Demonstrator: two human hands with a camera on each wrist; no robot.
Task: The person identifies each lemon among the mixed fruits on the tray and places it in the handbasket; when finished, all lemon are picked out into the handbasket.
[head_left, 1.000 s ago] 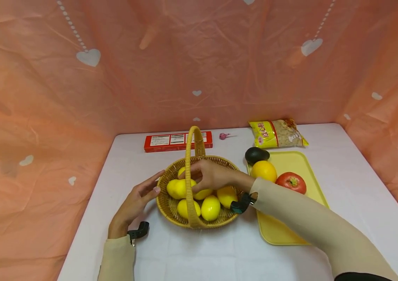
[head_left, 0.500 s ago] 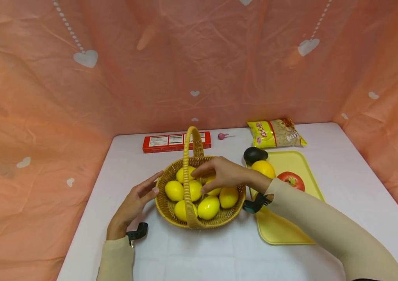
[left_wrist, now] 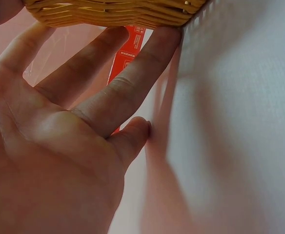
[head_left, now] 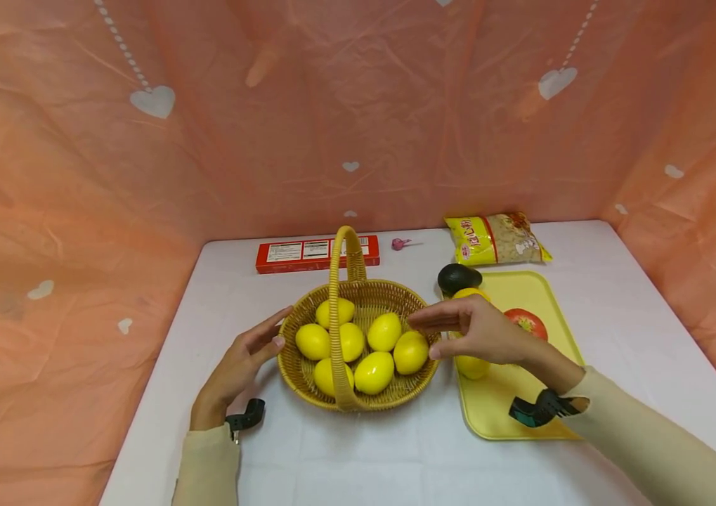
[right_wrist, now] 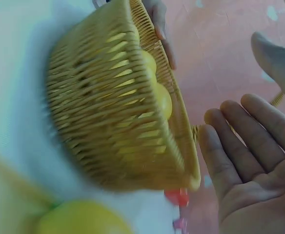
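A wicker basket (head_left: 370, 299) with a tall arched handle (head_left: 336, 302) stands mid-table, holding several yellow lemons (head_left: 374, 372). My left hand (head_left: 236, 371) rests beside its left side. In the left wrist view, the fingertips of that hand (left_wrist: 59, 131) reach the woven wall (left_wrist: 113, 14), fingers extended. Over the basket's right rim my right hand (head_left: 487, 330) hovers with nothing in it, thumb apart from the fingers. The right wrist view shows this palm (right_wrist: 254, 195) facing the basket wall (right_wrist: 93, 97), with lemons (right_wrist: 163, 101) showing above the rim.
Right of the basket lies a yellow tray (head_left: 509, 414) with a red round fruit (head_left: 525, 321) and yellow fruits (head_left: 473, 367) partly behind my right hand. An avocado (head_left: 459, 279) sits at its corner. Behind are a red box (head_left: 282, 258), a pink lollipop (head_left: 399, 244) and a snack bag (head_left: 499, 239).
My right hand has let go of a lemon inside the basket, lifted off the fruit and moved right, out to the rim. The left hand has stayed at the basket's left side.
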